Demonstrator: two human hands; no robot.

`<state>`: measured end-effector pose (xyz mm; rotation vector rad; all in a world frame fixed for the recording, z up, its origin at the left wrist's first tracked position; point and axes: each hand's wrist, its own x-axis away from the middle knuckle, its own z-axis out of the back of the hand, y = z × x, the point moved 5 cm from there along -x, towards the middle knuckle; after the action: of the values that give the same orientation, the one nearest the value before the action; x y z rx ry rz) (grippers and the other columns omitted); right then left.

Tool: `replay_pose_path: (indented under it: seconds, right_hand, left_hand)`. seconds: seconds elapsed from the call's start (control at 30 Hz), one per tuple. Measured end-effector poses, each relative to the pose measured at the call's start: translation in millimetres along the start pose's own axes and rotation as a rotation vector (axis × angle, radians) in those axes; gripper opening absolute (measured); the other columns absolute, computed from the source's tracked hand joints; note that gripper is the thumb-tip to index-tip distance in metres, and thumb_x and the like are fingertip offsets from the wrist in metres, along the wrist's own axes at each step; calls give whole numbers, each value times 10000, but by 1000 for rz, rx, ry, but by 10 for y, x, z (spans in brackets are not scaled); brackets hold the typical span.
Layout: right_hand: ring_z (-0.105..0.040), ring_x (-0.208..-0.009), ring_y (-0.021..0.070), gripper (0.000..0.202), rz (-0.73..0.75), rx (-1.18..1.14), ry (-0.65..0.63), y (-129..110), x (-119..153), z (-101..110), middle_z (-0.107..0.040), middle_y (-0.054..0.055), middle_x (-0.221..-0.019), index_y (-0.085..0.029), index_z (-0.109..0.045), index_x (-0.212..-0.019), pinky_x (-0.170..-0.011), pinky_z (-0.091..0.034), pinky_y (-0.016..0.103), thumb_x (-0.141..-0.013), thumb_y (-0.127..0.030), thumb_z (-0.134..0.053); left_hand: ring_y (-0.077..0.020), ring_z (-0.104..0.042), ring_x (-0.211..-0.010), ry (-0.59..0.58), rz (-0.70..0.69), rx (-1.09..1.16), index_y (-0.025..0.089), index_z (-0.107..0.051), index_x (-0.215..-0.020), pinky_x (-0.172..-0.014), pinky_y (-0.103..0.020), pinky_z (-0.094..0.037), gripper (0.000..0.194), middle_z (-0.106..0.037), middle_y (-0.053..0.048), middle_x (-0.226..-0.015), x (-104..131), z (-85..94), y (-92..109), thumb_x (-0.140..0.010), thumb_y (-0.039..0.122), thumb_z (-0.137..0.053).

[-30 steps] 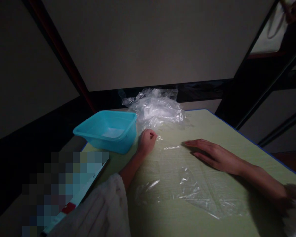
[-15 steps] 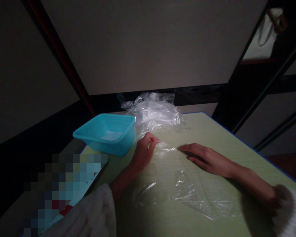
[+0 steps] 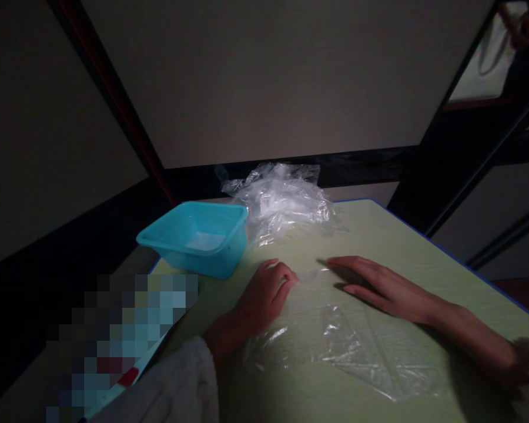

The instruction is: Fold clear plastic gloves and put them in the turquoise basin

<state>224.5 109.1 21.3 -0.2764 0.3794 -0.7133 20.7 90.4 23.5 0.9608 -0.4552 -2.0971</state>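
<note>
A clear plastic bag (image 3: 348, 341) lies spread flat over the front part of the pale green table. My left hand (image 3: 267, 296) pinches its upper left corner between thumb and forefinger. To the right, my right hand (image 3: 379, 288) hovers or rests near the bag's upper right edge, fingers stretched and thumb apart, holding nothing. Beyond both hands sits a crumpled heap of clear plastic bags (image 3: 286, 200) at the table's back edge.
A turquoise plastic basin (image 3: 211, 252) stands at the back left, with something whitish at its bottom. A partly blurred-out flat item (image 3: 145, 335) lies at the left edge. The table (image 3: 379, 235) has a blue rim; dark-framed panels rise behind it.
My left hand has come slightly nearer with the bag's corner, which now lies flatter. My right hand stays stretched out. The whole view has shifted a little.
</note>
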Motion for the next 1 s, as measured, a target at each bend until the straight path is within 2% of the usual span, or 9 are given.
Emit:
replay_pose_path:
  seconds: [0.13,0.27,0.37,0.43,0.57,0.67,0.8,1.0]
  right_hand:
    - [-506,-1165,260,465,35,6,-17,-39,-7,-21,-533,129,-1285,-176,-407,-1310,-953,-441,477,-907,-406,-432]
    - [-485,-1186,256,486,97,27,-19,-68,-15,-39,-518,134,-1300,-163,-386,-1323,-971,-425,478,-905,-403,-440]
    - [-457,-1215,265,520,139,61,-11,-81,-24,-50,-493,143,-1326,-157,-346,-1353,-1010,-365,518,-905,-407,-434]
    - [-437,-1234,273,537,153,79,-11,-83,-28,-60,-473,149,-1346,-157,-323,-1368,-1030,-321,546,-907,-411,-427]
    - [-411,-1256,282,563,155,93,-34,-78,-24,-85,-450,161,-1366,-148,-317,-1373,-1037,-288,570,-903,-438,-424]
    - [-408,-1258,283,571,142,104,-62,-69,-19,-104,-437,173,-1374,-127,-321,-1367,-1037,-281,575,-905,-448,-416]
    - [-410,-1257,287,584,122,92,-58,-52,-24,-104,-431,165,-1382,-138,-318,-1376,-1039,-277,577,-899,-458,-423]
    - [-407,-1259,294,595,115,71,-44,-58,-35,-94,-426,142,-1391,-186,-293,-1401,-1039,-270,584,-890,-447,-451]
  left_hand:
    - [-145,-621,-764,-76,-116,-106,202,-470,-803,-1009,-423,-315,126,-652,-6,-783,22,-42,47,-828,115,-382]
    - [-146,-607,-724,-42,-134,-180,215,-449,-791,-993,-425,-340,86,-619,12,-735,23,-14,76,-766,136,-426]
    - [-161,-596,-731,10,-129,-207,216,-434,-824,-974,-434,-359,133,-600,1,-748,16,10,91,-710,161,-473]
    - [-176,-600,-805,15,-132,-201,209,-438,-893,-987,-446,-344,198,-616,-25,-828,9,4,106,-705,165,-484]
    - [-202,-589,-978,-101,-117,-196,180,-435,-1055,-1051,-474,-250,331,-633,-76,-1031,-3,-75,129,-732,157,-503]
    - [-213,-578,-1031,-169,-70,-211,168,-436,-1094,-1072,-479,-209,359,-630,-91,-1085,-10,-118,114,-745,152,-517]
    - [-213,-582,-1035,-185,-10,-238,179,-447,-1081,-1077,-483,-197,338,-637,-87,-1090,-18,-127,72,-753,157,-526]
    - [-220,-576,-1051,-197,7,-262,172,-456,-1092,-1078,-479,-211,350,-636,-97,-1094,-18,-133,54,-752,160,-536]
